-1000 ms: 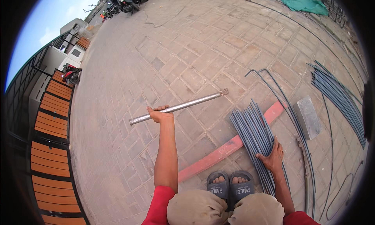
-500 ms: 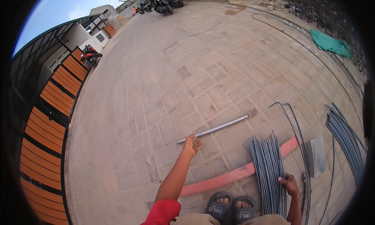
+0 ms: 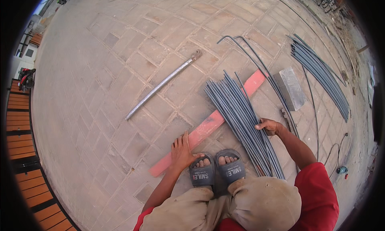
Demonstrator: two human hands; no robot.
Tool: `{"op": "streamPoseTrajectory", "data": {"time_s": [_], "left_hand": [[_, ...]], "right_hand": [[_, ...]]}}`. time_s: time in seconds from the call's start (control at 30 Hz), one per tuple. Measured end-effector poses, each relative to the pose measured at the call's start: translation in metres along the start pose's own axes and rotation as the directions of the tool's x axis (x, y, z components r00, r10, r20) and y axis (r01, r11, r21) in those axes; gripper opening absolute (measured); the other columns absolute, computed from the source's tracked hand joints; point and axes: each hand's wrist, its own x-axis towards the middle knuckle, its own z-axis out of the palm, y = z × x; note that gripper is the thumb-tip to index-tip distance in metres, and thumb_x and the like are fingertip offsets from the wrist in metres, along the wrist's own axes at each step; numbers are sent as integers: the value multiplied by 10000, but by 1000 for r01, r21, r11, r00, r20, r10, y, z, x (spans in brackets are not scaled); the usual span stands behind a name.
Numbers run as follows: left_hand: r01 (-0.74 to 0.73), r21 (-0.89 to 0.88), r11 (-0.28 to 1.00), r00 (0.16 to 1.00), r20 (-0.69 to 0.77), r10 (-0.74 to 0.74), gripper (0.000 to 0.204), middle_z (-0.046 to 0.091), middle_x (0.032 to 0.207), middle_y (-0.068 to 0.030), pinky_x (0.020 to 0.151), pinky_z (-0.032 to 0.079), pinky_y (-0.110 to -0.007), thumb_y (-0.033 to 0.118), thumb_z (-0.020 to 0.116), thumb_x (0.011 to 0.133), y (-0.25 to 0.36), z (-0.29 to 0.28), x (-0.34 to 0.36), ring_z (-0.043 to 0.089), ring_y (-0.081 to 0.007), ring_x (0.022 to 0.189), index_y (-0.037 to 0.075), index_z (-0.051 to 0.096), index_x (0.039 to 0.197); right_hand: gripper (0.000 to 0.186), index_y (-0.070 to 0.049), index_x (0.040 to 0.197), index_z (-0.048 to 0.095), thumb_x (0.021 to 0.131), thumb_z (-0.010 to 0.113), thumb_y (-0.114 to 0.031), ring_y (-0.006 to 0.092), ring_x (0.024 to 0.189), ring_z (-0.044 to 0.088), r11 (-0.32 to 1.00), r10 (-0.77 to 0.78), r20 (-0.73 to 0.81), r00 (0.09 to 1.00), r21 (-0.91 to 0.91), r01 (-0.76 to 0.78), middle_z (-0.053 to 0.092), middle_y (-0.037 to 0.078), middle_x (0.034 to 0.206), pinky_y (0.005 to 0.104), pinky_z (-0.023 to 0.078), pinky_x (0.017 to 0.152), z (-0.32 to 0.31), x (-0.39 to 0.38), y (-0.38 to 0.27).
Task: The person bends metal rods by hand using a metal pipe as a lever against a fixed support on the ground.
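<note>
My left hand (image 3: 182,151) is open beside my left sandal, its stretched fingers at the near edge of a long red bar (image 3: 206,128) on the paving. I cannot tell whether they press on it. My right hand (image 3: 269,126) is closed at the right edge of a bundle of grey steel rods (image 3: 236,110), thumb and fingers curled against the outer rods. The bundle lies slantwise across the red bar, its near end beside my right knee. Farther off to the left rests a silver metal pipe (image 3: 160,86) with a rusty fitting at its far end.
Hooked rods (image 3: 256,56) lie right of the bundle, next to a grey block (image 3: 289,88). Another rod bundle (image 3: 321,74) is farther right, with a cable and small blue-green object (image 3: 342,170) nearer. An orange slatted gate (image 3: 20,140) lines the left.
My left hand has drawn back from beside the silver pipe to the red bar near my feet. My right hand stays at the rod bundle. The view has tilted down and turned.
</note>
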Motion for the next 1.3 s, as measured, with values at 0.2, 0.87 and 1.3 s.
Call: {"op": "streamPoseTrajectory", "data": {"time_s": [0.2, 0.87, 1.3], "left_hand": [[-14, 9, 1000, 1000, 0, 14, 1079, 465, 1296, -199, 991, 367, -471, 491, 840, 631, -13, 4, 4, 440, -368, 1194, 3, 304, 1430], [-188, 175, 966, 958, -185, 220, 644, 535, 1002, -125, 831, 424, -420, 409, 782, 687, -51, -34, 3, 521, -311, 966, 34, 535, 1148], [267, -204, 942, 819, -466, -334, 594, 498, 983, -159, 807, 437, -454, 193, 842, 666, -133, -104, -159, 519, -353, 942, 15, 485, 1106]], "right_hand": [[785, 23, 1336, 499, 707, 827, -313, 317, 1100, 608, 983, 138, 97, 986, 110, -149, 604, 192, 1258, 479, 461, 975, -4, 24, 12], [442, 56, 1054, 582, 738, 793, -170, 236, 714, 651, 995, 97, 187, 978, -4, -98, 638, 114, 797, 361, 550, 689, 81, 9, 12], [348, 49, 899, 648, 666, 754, -186, 211, 690, 658, 953, -129, -262, 956, -299, 46, 660, 136, 775, 342, 540, 674, 70, -30, -15]]}}
